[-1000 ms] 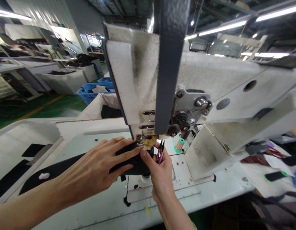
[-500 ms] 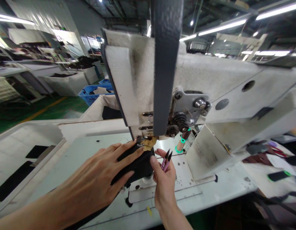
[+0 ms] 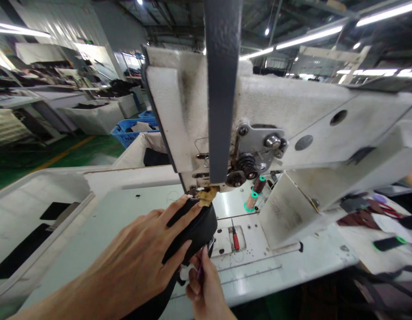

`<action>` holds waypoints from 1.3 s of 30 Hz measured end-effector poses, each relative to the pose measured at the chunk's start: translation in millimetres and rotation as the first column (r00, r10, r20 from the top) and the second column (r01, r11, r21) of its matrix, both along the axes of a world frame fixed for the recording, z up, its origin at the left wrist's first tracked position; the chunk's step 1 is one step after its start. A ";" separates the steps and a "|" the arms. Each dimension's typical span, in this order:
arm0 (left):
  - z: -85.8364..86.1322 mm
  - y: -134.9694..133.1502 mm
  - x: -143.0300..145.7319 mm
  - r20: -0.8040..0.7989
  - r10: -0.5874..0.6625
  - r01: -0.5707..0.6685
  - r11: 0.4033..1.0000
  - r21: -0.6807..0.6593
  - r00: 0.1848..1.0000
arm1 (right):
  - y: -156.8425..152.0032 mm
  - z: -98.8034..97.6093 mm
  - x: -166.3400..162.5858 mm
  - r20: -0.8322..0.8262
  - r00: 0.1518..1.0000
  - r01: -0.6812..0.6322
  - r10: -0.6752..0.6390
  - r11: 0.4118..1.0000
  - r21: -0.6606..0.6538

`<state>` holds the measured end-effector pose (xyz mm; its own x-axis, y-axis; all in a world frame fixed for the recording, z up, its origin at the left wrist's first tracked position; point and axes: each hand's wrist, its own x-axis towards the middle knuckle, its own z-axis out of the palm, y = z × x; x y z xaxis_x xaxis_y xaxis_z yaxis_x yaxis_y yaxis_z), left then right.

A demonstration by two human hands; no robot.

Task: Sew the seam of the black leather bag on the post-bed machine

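My left hand (image 3: 135,262) lies flat with spread fingers on a black fabric piece (image 3: 199,226), pressing it down under the head of a white sewing machine (image 3: 259,115). The fingertips reach to the needle area, where a tan scrap (image 3: 206,195) hangs. My right hand (image 3: 204,289) is low at the table's front edge, fingers curled round pink thread snips (image 3: 199,269), of which only a sliver shows. It sits just under the fabric's near edge.
A small red-handled screwdriver (image 3: 235,238) lies on the machine bed. A thread spool with a green base (image 3: 252,200) stands behind it. Black cut pieces (image 3: 52,209) lie at the left of the table. Blue crate (image 3: 132,129) and white bins stand beyond. Clutter sits at the right.
My right hand has dropped from beside the needle down to the table's front edge, the snips now mostly hidden in it. My left hand slid the fabric slightly; the screwdriver is uncovered.
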<state>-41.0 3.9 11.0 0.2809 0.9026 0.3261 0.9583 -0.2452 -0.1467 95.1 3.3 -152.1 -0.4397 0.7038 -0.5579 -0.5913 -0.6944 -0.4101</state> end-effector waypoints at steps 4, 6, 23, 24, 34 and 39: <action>-2.4 -2.9 5.9 -0.029 0.020 -0.019 0.999 0.044 0.999 | 0.5 -6.9 1.7 -0.088 0.996 0.006 -0.006 1.000 -0.002; -2.5 -4.8 9.6 -0.033 0.064 -0.063 0.998 0.019 0.997 | 0.1 -13.4 3.2 -0.120 0.993 0.019 -0.021 1.000 -0.018; -1.6 -14.0 52.4 -0.017 0.362 -0.362 0.931 -0.054 0.932 | 85.7 -125.6 146.8 0.809 0.514 -0.104 -0.285 0.915 0.389; -1.3 -14.1 55.6 -0.022 0.383 -0.383 0.921 -0.064 0.924 | 90.6 -132.0 155.0 0.833 0.459 -0.133 -0.309 0.903 0.408; 1.0 -10.5 85.3 -0.078 0.528 -0.532 0.845 -0.048 0.846 | 97.7 -141.0 161.1 0.858 0.247 -0.308 -0.450 0.803 0.509; 4.0 -11.8 89.0 -0.099 0.556 -0.562 0.826 -0.046 0.825 | 81.1 -115.9 132.1 0.778 0.465 -0.250 -0.422 0.781 0.573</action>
<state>48.0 -7.9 15.0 -0.2574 0.9320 0.2550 0.9202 0.3170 -0.2296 227.1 84.4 -268.1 0.0937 0.9921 -0.0830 0.2466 -0.1039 -0.9635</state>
